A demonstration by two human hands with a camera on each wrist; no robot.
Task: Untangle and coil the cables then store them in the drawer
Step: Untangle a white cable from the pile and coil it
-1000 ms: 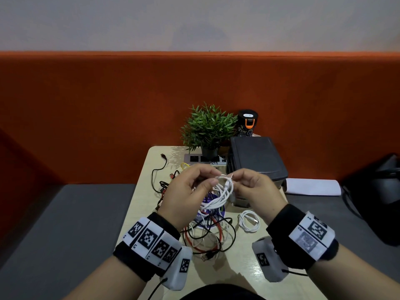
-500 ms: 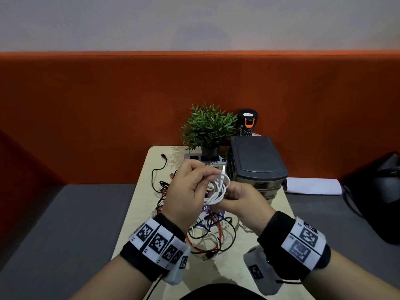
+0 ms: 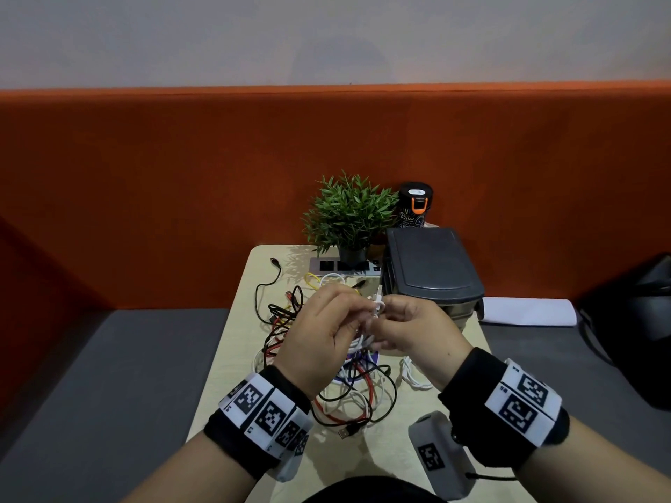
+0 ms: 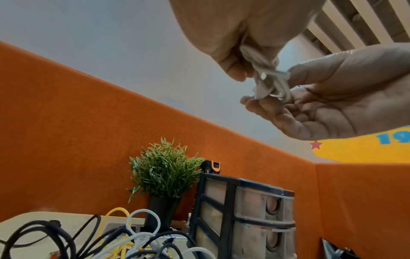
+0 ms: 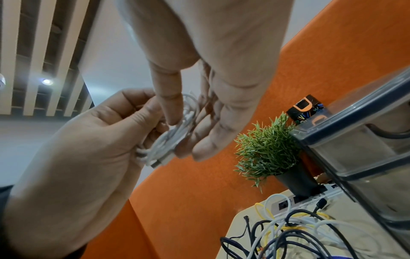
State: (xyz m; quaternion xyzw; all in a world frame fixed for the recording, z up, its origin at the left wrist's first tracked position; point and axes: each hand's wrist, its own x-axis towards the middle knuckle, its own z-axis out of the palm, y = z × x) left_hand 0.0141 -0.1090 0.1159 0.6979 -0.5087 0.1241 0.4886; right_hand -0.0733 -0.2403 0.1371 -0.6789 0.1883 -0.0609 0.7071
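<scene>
Both hands have risen slightly; left hand (image 3: 323, 332) and right hand (image 3: 417, 332) pinch the white cable (image 3: 375, 306) coil between fingertips. Slack grip risks unwinding.

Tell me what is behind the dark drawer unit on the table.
Behind the drawer unit stands a black bottle with an orange clasp, beside the potted plant. Its lower part is hidden by the unit, so what it rests on cannot be seen.

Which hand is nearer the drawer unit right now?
Right. The right hand is up against the front of the drawer unit, pinching the white cable. The left hand holds the same cable further left, over the cable tangle.
</scene>
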